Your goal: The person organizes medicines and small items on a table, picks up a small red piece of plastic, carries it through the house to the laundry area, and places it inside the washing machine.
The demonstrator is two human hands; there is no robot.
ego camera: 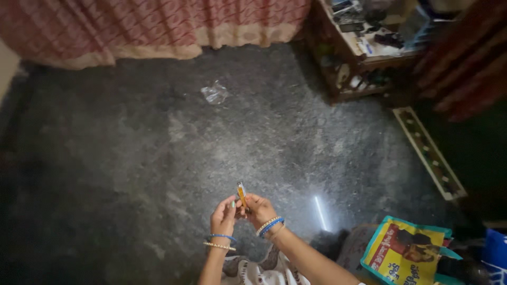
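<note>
I see my right hand (260, 210) pinching a small orange tube (242, 194) while my left hand (224, 214) curls at its base; loose fingertips could drop it onto the floor (132, 158).

An orange stick (242, 195) is showing against a mottled grey floor (158, 153); blue bangles (271, 226) and a pink patterned curtain (148, 26) are glowing.
</note>
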